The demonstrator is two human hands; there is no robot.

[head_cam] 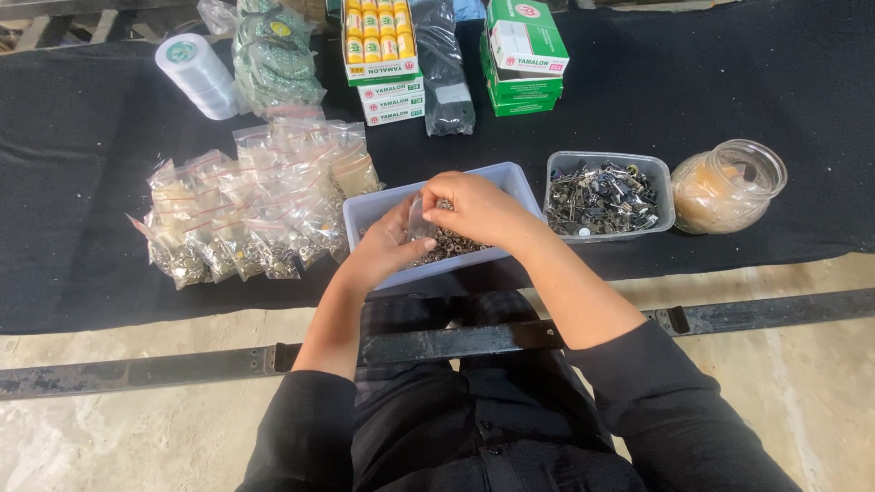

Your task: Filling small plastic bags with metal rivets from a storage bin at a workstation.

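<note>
Bag pile left, tub right

Soft, even daylight lit the scene, with no hard shadows. The black cloth swallowed detail, while the pale floor read bright. Small glints showed on the clear zip bags and the glass jar. Focus was fairly sharp throughout; the metal bar bowed slightly from wide-angle distortion.

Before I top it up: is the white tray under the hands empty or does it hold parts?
Holds parts. The white tray has small metal rings heaped below the right hand.
</note>
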